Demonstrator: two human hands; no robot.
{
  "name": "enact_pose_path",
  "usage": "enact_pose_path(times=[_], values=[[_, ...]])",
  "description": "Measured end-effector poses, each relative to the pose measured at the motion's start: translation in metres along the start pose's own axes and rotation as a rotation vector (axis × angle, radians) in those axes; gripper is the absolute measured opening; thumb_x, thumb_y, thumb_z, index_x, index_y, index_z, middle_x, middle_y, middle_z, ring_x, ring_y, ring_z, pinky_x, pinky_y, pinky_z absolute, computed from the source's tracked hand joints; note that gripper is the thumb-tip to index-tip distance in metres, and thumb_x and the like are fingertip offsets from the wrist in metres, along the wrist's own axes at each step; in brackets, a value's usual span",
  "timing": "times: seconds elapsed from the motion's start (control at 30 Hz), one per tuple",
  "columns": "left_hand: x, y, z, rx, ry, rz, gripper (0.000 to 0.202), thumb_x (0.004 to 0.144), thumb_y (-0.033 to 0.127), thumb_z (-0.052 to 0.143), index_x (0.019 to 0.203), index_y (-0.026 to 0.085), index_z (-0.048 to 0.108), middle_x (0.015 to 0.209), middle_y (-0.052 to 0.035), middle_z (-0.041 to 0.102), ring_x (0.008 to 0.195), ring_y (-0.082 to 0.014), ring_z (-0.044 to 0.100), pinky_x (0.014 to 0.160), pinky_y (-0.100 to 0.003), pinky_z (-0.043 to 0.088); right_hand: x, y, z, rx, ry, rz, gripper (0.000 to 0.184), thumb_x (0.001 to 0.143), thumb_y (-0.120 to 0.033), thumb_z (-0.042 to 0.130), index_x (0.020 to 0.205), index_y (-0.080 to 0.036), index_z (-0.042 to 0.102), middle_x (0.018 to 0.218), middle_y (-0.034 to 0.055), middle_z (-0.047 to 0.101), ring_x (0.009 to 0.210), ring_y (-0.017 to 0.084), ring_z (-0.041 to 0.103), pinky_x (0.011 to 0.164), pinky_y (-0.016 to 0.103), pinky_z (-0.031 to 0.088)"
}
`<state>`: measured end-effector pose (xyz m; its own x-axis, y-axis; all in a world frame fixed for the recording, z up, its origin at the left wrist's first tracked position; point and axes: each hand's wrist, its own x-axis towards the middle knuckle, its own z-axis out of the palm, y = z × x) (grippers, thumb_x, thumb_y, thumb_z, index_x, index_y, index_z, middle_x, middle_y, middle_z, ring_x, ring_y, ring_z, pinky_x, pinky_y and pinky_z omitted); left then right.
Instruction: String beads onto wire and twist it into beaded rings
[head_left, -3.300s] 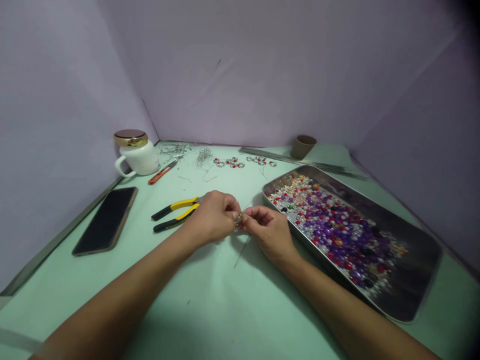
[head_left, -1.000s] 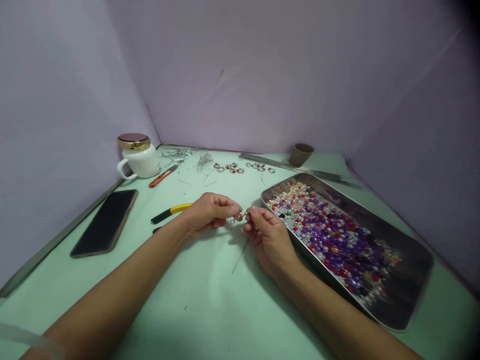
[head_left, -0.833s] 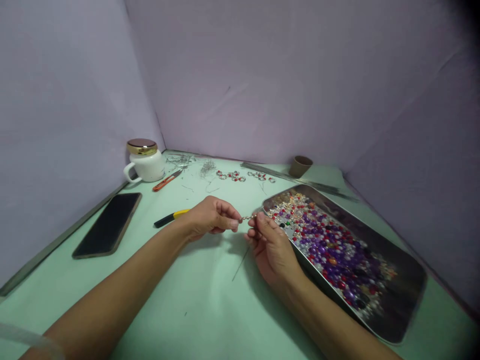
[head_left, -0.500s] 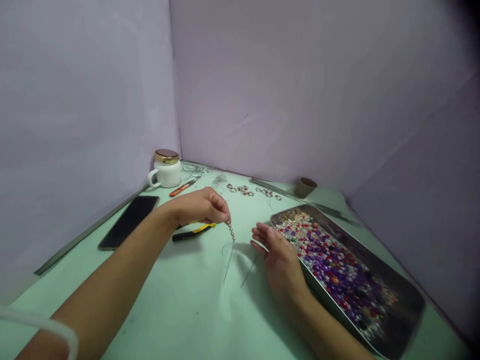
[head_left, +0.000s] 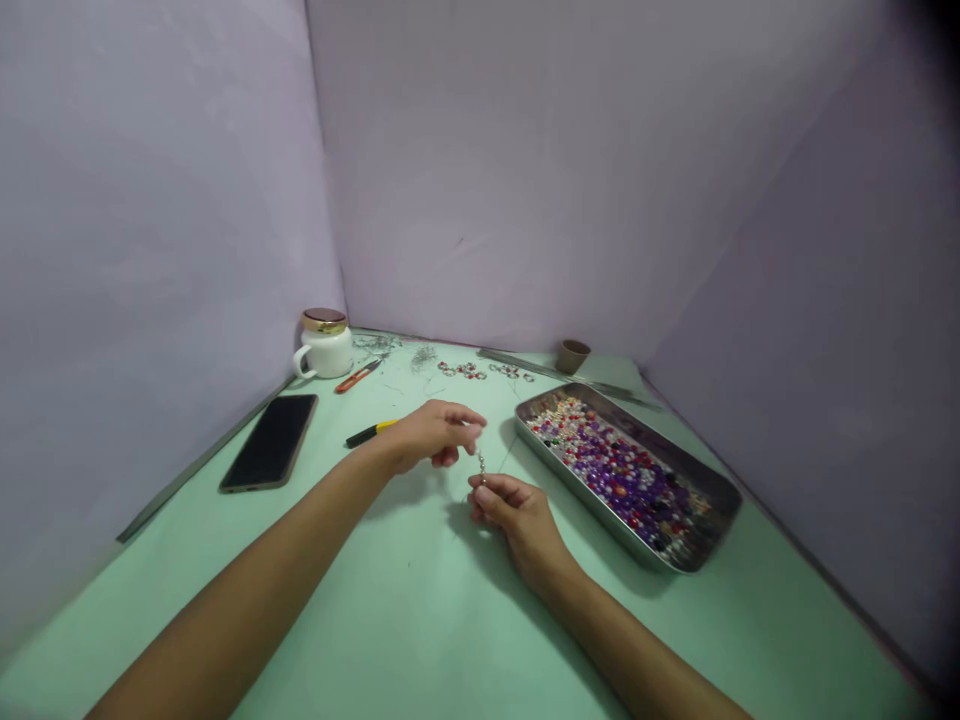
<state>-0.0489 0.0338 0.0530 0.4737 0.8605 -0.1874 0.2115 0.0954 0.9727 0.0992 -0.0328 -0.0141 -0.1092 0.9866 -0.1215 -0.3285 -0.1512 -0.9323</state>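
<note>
A short strand of silvery beads [head_left: 482, 466] stands upright between my hands on wire. Its lower end is pinched by the thumb and fingers of my right hand [head_left: 521, 515]. Just above the strand's top is my left hand [head_left: 439, 435], its fingers apart and seemingly off the beads. Thin wire below the strand is mostly hidden by the right hand. Right of the hands lies a metal tray [head_left: 585, 503] of mixed purple, red, white and gold beads. Partly behind the left wrist is a black and yellow tool handle [head_left: 364, 436].
At left lie a phone [head_left: 270, 443] and orange thread snips [head_left: 357, 378], near a lidded white mug [head_left: 330, 354]. Farther back are red-and-silver beaded pieces [head_left: 463, 370], wire scraps [head_left: 424, 357], long wires [head_left: 525, 361] and a small brown pot [head_left: 573, 357]. Walls enclose the table.
My right hand has moved in from beside the tray and gripped the strand's lower end. My left hand, which pinched its top, has loosened its fingers. The view has shifted.
</note>
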Motion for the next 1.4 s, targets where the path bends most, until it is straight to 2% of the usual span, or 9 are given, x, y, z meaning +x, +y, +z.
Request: enact_pose_path(times=[0.1, 0.2, 0.3, 0.47, 0.63, 0.8, 1.1, 1.27, 1.4], values=[[-0.002, -0.023, 0.004, -0.222, 0.172, -0.071, 0.029, 0.074, 0.034, 0.051, 0.088, 0.011, 0.059, 0.069, -0.0044, 0.057, 0.038, -0.0053, 0.041, 0.037, -0.02, 0.025, 0.002, 0.001, -0.001, -0.029, 0.009, 0.003, 0.028, 0.054, -0.032, 0.076, 0.073, -0.013, 0.069, 0.06, 0.003, 0.064, 0.049, 0.01, 0.052, 0.053, 0.024, 0.042], [-0.006, -0.041, 0.01, -0.391, 0.17, -0.069, 0.029, 0.074, 0.035, 0.052, 0.083, 0.01, 0.06, 0.069, -0.0031, 0.055, 0.038, -0.0033, 0.039, 0.037, -0.018, 0.024, 0.006, 0.003, -0.002, -0.041, -0.016, 0.017, 0.027, 0.054, -0.031, 0.076, 0.072, -0.013, 0.069, 0.057, 0.0016, 0.062, 0.047, 0.009, 0.051, 0.052, 0.024, 0.043], [-0.009, -0.047, 0.018, -0.469, 0.16, -0.045, 0.029, 0.07, 0.037, 0.058, 0.08, 0.01, 0.061, 0.069, -0.0026, 0.055, 0.04, -0.0028, 0.04, 0.038, -0.018, 0.025, 0.008, 0.004, -0.004, -0.022, -0.038, 0.024, 0.026, 0.053, -0.029, 0.076, 0.073, -0.014, 0.069, 0.058, 0.001, 0.062, 0.048, 0.009, 0.051, 0.052, 0.025, 0.043], [-0.009, -0.044, 0.028, -0.441, 0.208, -0.047, 0.027, 0.065, 0.032, 0.064, 0.078, 0.009, 0.062, 0.061, -0.0012, 0.054, 0.041, -0.003, 0.038, 0.037, -0.018, 0.021, 0.008, 0.002, -0.005, -0.059, -0.074, 0.002, 0.021, 0.056, -0.028, 0.073, 0.07, -0.013, 0.069, 0.06, 0.0015, 0.062, 0.048, 0.009, 0.049, 0.051, 0.025, 0.043], [-0.011, -0.045, 0.031, -0.476, 0.165, -0.05, 0.029, 0.067, 0.035, 0.062, 0.079, 0.008, 0.061, 0.044, 0.0025, 0.045, 0.04, -0.0045, 0.036, 0.04, -0.018, 0.023, 0.008, 0.002, -0.005, -0.114, -0.133, -0.002, 0.021, 0.06, -0.031, 0.07, 0.07, -0.012, 0.07, 0.06, 0.0019, 0.06, 0.051, 0.009, 0.047, 0.051, 0.024, 0.043], [-0.011, -0.043, 0.031, -0.446, 0.176, -0.096, 0.028, 0.065, 0.036, 0.063, 0.067, 0.009, 0.058, 0.038, 0.0046, 0.04, 0.036, -0.0039, 0.03, 0.037, -0.018, 0.017, 0.01, 0.005, -0.009, -0.226, -0.169, -0.032, 0.014, 0.063, -0.028, 0.066, 0.062, -0.014, 0.068, 0.053, -0.0009, 0.057, 0.048, 0.009, 0.046, 0.049, 0.023, 0.041], [-0.009, -0.039, 0.028, -0.19, 0.255, -0.04, 0.027, 0.065, 0.036, 0.062, 0.063, 0.009, 0.06, 0.035, 0.0043, 0.041, 0.034, -0.0039, 0.033, 0.036, -0.018, 0.022, 0.016, 0.01, -0.007, -0.346, -0.198, -0.077, 0.011, 0.065, -0.023, 0.063, 0.06, -0.015, 0.066, 0.049, -0.0022, 0.054, 0.045, 0.009, 0.045, 0.046, 0.022, 0.036], [-0.008, -0.041, 0.024, -0.256, 0.227, -0.069, 0.035, 0.069, 0.045, 0.057, 0.067, 0.01, 0.06, 0.04, 0.0028, 0.045, 0.037, -0.0044, 0.036, 0.037, -0.018, 0.022, 0.018, 0.007, -0.004, -0.274, -0.115, -0.04, 0.014, 0.065, -0.027, 0.064, 0.062, -0.014, 0.066, 0.052, -0.0016, 0.056, 0.045, 0.009, 0.046, 0.048, 0.023, 0.039], [-0.011, -0.041, 0.026, -0.236, 0.183, -0.075, 0.027, 0.061, 0.036, 0.067, 0.061, 0.01, 0.057, 0.043, 0.0032, 0.045, 0.038, -0.0033, 0.034, 0.039, -0.018, 0.022, 0.019, 0.005, -0.005, -0.26, -0.126, -0.034, 0.014, 0.065, -0.027, 0.065, 0.063, -0.013, 0.067, 0.054, -0.0011, 0.058, 0.046, 0.009, 0.047, 0.048, 0.023, 0.039]])
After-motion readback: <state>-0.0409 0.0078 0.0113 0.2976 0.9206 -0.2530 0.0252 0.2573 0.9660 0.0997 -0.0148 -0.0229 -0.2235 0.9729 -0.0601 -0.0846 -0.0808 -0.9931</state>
